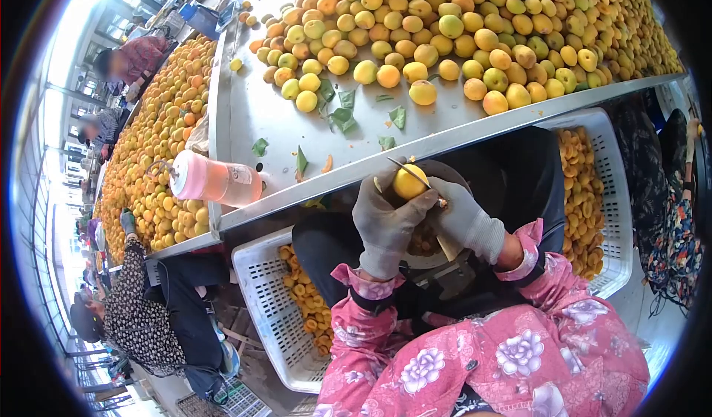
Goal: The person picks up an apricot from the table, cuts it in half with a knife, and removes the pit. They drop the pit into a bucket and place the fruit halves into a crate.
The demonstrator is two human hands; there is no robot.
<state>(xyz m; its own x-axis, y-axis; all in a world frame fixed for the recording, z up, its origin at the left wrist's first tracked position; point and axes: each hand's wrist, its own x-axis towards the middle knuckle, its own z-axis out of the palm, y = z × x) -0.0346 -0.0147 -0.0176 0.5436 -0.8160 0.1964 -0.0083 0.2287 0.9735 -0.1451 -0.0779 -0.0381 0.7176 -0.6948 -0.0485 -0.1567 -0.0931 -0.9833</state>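
My left hand (386, 224), in a grey glove, is closed around a yellow apricot (409, 182) held just below the metal table's edge (475, 131). Gloved in grey too, my right hand (466, 220) grips a small knife (412, 175) whose blade lies across the top of the fruit. Under both hands sits a dark bowl (445, 257) on my lap, mostly hidden. My sleeves are pink with flowers.
A big heap of apricots (460, 24) covers the table, with loose leaves (343, 116) near its edge. A pink bottle (215, 181) lies at the table corner. White crates (274, 306) (619, 194) of cut fruit flank my knees. Other people sit at the left and right.
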